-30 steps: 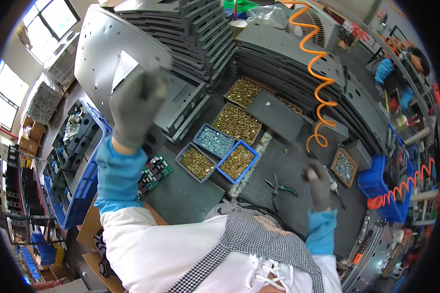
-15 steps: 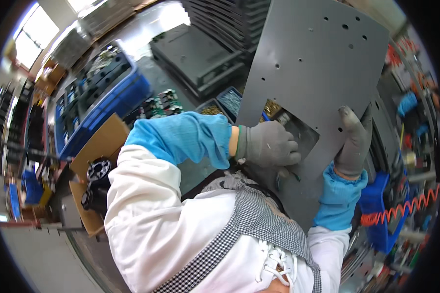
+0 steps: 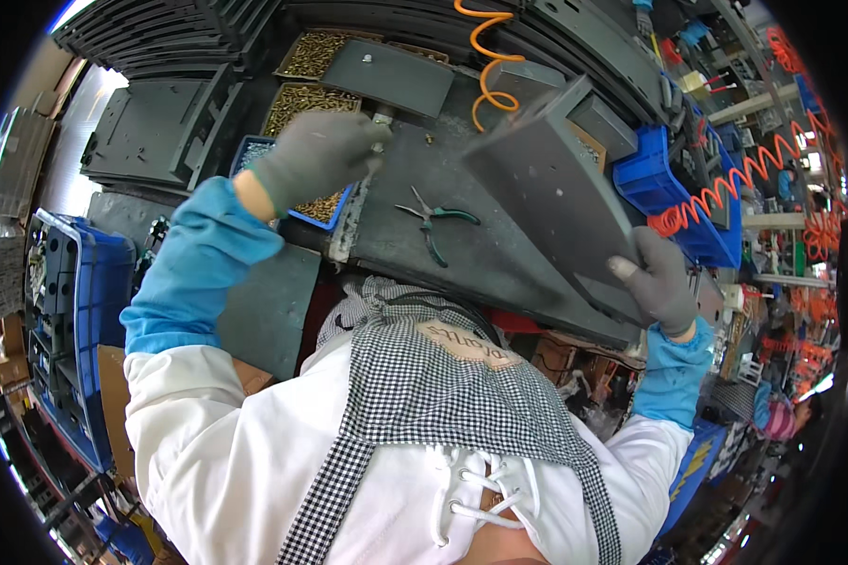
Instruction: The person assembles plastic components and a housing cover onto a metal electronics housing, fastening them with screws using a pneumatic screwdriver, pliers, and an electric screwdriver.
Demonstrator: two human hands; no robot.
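My right hand (image 3: 660,284), in a grey glove, grips the near right end of a dark grey sheet-metal panel (image 3: 561,193). The panel is tilted up on the right side of the workbench, its thumb-side face turned toward me. My left hand (image 3: 318,158), also gloved, hovers over trays of small fasteners at the left. Its fingers are curled together and slightly blurred, with a small shiny bit at the tips that I cannot make out. Between the hands, pliers (image 3: 432,220) with green-and-black handles lie spread on the bench.
Brass-coloured screws fill a tray (image 3: 313,55) at the back, beside a flat grey plate (image 3: 386,77). An orange coiled hose (image 3: 492,71) hangs at the far side. Blue bins (image 3: 664,184) stand right; stacked grey panels (image 3: 146,132) and a blue crate (image 3: 104,301) stand left.
The large panel has swung from in front of me to the right, now tilted in my right hand. My left hand has left it and moved left, over the fastener trays. My view has turned rightward.
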